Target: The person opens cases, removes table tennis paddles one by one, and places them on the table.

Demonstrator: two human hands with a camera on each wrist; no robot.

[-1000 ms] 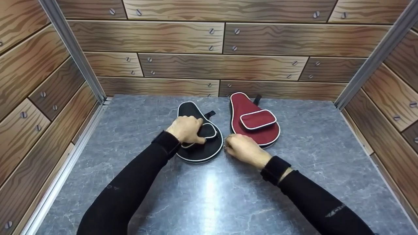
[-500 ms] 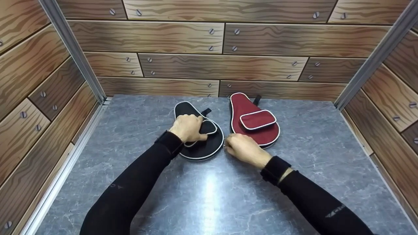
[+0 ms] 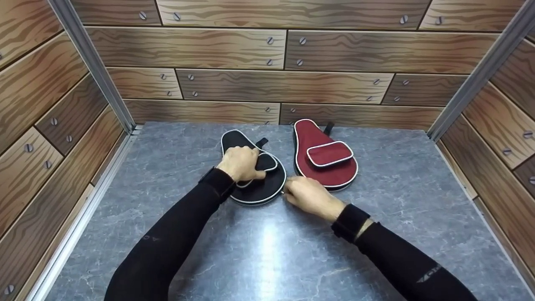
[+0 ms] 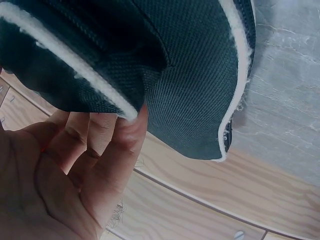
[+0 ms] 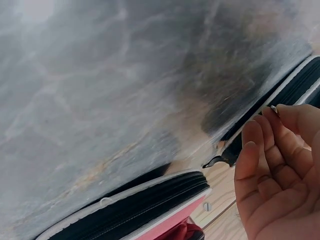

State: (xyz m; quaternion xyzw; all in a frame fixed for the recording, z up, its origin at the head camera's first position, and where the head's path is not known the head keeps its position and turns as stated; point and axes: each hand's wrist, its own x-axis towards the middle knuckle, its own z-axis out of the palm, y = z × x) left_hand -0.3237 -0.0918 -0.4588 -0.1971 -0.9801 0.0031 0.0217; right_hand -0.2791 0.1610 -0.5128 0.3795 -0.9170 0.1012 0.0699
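Note:
A black table tennis bat case (image 3: 264, 189) with white piping lies flat on the grey tabletop, its narrow end toward the back wall. My left hand (image 3: 241, 164) holds it by its raised front pocket, fingers behind the pocket and thumb over it; in the left wrist view the fingers (image 4: 100, 132) show under the pocket's white-edged corner. At the case's right edge, my right hand (image 3: 311, 196) pinches a small metal zipper pull (image 5: 273, 108) between thumb and forefinger. Most of the pocket is hidden under my left hand.
Just right of the black case lies a matching red bat case (image 3: 307, 140) with a pocket and a black strap loop (image 3: 329, 128). Wood-patterned walls (image 3: 234, 85) enclose the grey tabletop (image 3: 267, 251) at the back and both sides.
The black case has turned slightly, its narrow end shifting left and its round end moving back, with my left hand on it. My right hand has moved slightly toward me along the case's edge.

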